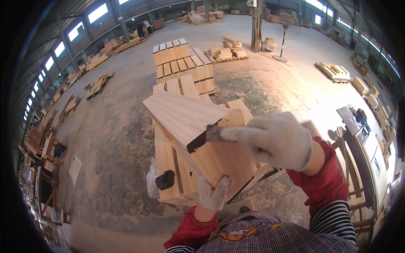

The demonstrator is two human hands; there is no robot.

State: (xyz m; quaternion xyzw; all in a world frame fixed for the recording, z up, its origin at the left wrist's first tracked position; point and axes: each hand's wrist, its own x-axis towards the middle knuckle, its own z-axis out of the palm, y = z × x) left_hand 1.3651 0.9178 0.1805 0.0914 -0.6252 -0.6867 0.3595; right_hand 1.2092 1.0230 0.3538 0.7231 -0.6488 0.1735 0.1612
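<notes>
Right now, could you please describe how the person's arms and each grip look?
The left grip and right grip wear off-white fabric gloves. Red sleeves stop short of the gloves; nearer the elbows, striped dark-and-white cloth shows.

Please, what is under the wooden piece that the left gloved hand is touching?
Pale wooden pieces show lower down, past its left side. The touched piece covers what lies directly beneath, so I cannot see that.

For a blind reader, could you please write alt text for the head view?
A gloved right hand holds a small dark object at a pale wooden box, while the gloved left hand touches its near side. Wooden stacks stand beyond on a workshop floor.
</notes>
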